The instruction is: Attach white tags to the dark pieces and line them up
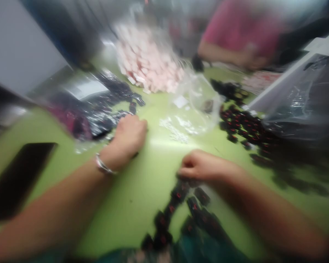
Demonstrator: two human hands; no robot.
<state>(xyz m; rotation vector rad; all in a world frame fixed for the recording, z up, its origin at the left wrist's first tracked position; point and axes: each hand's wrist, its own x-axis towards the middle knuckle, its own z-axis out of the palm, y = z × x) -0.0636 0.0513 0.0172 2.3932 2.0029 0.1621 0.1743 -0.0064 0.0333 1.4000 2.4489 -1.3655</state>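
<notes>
My left hand [130, 135], with a silver bracelet at the wrist, is curled closed over the green table [112, 204], beside a clear plastic bag [101, 106] of dark parts. A dark bit shows under its edge; whatever the fingers hold is hidden. To the right, my right hand [201, 165] is closed, thumb and forefinger curled together, just above a loose row of small black pieces with red marks [171, 209]. Blur hides what lies in its fingers. More black pieces [201, 213] are spread below that hand, towards my body.
Small white parts [178, 128] lie before a clear bag [205, 106]. Behind is a heap of pale pink pieces [150, 62]. Many black-and-red pieces [244, 124] are piled at right beside a plastic-lined bin [298, 87]. A dark flat slab [22, 179] lies left. A person in pink [241, 33] sits opposite.
</notes>
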